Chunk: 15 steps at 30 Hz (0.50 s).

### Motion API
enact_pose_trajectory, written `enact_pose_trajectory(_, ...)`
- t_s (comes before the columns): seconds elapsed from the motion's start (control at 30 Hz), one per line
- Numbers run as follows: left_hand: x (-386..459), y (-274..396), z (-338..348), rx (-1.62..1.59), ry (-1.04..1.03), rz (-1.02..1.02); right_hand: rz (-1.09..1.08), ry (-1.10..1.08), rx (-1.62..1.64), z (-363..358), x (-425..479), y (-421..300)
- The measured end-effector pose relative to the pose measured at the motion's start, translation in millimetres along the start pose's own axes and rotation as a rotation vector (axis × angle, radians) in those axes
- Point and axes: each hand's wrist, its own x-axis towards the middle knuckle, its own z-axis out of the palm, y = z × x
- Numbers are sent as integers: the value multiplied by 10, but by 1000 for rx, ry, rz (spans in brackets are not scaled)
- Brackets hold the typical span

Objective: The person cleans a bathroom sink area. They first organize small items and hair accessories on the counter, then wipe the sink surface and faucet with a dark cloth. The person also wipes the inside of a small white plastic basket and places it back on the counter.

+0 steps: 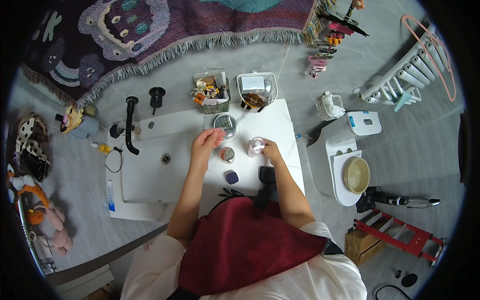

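My right hand (271,150) grips a clear pinkish bottle (256,148) from its right side, over the white marbled countertop. My left hand (207,143) is raised with curled fingers, its tips overlapping the lower left edge of a round clear jar (227,122) in this view. Whether those fingertips touch the jar or pinch something small cannot be made out. Between my hands stands a small round container (227,154) with a shiny, reflective top. Closer to me lies a dark blue rounded-square object (232,177), and beside my right forearm is a black item (267,174).
A white sink basin (157,176) with a black faucet (131,127) lies left. Behind the jar stand a bin of hair accessories (215,107) and a white-rimmed container (275,90). Right of the counter is a toilet (326,150) carrying a beige basin (356,175); a red stepladder (408,240) lies beyond.
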Motion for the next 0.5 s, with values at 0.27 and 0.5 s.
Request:
enact_pose_trajectory(0.27, -79, -51, 14, -21, 5, 24, -220, 154, -381, 76, 19, -50)
enact_pose_trajectory(0.5, -128, 59, 24, -1, 31, 59, -384, 569, -354, 5, -99, 95)
